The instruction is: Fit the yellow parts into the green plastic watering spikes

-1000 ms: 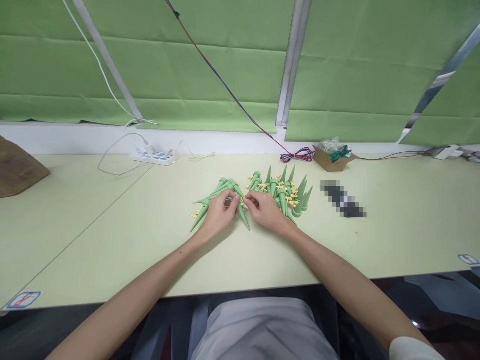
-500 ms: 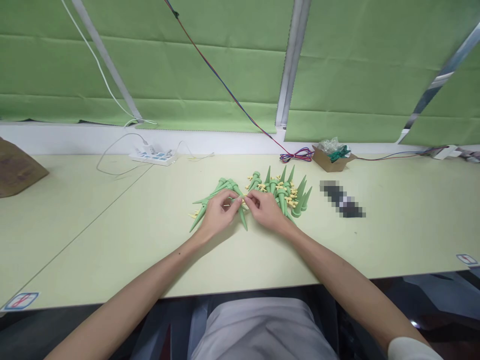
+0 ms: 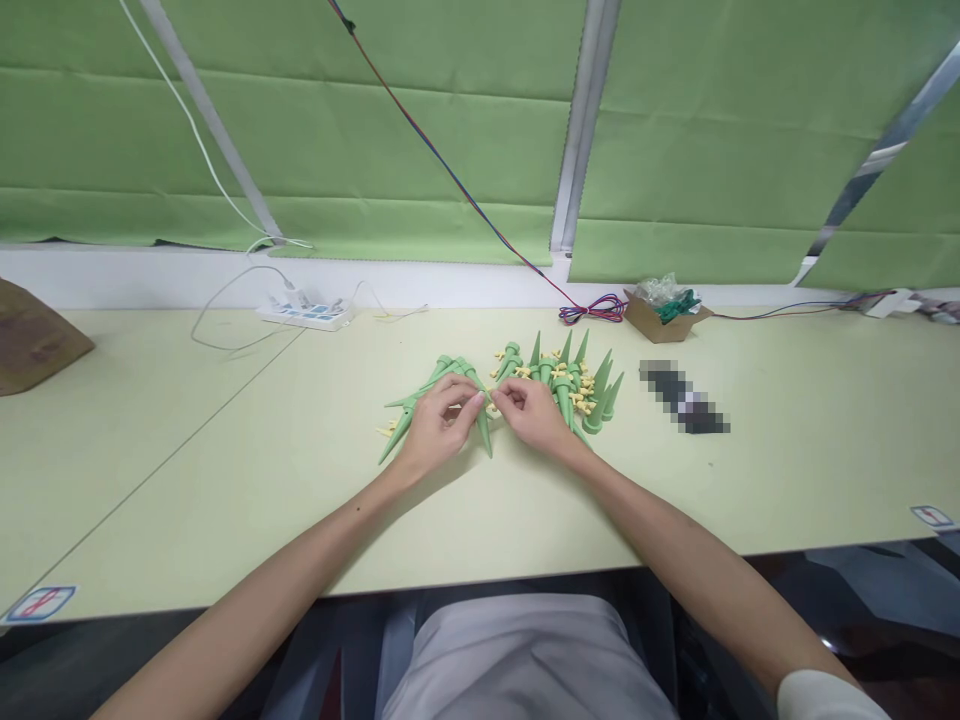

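My left hand pinches a green watering spike, whose pointed end slants down toward me. My right hand is closed close beside it, thumb and forefinger at a small yellow valve by the spike's head. Fingers partly hide the valve, so I cannot tell how far it sits in the spike. Behind and left of my left hand lie several more green spikes. A larger heap of green spikes with yellow valves lies behind and beside my right hand.
At the back of the table stand a white power strip, a coil of red and blue wire and a small cardboard box with plastic wrap. A pixelated dark item lies right of the heap. A brown bag is far left.
My right fingertips have drawn slightly right, widening the small gap to my left fingertips. The held spike's tip has swung a little left. The heaps look the same.
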A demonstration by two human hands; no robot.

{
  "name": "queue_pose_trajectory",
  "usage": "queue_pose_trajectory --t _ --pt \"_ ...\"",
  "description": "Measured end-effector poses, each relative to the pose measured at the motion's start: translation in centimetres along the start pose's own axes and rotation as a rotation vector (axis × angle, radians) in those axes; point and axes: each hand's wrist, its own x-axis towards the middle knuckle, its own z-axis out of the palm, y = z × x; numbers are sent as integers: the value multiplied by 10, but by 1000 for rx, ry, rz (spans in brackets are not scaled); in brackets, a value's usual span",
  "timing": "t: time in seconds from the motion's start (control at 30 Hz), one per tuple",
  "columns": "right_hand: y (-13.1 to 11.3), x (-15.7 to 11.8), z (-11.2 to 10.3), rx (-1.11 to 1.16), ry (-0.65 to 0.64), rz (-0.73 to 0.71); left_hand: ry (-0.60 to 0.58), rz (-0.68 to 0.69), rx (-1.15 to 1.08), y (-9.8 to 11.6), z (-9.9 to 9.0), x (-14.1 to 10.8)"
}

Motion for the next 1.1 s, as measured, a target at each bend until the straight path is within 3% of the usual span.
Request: queue_pose_trajectory --t 0.33,0.57,0.7,0.93,1.1 --pt "-8 0 -3 261 -121 209 28 171 3 -3 -2 0" --pt "-12 0 -1 335 -88 206 85 175 34 2 0 -1" --pt "-11 0 0 357 -47 170 95 102 -10 4 2 -2" --pt "-7 1 0 415 81 119 112 -108 -337 -1 3 3" --pt "-7 0 0 385 84 43 -114 -259 -487 -4 1 7"
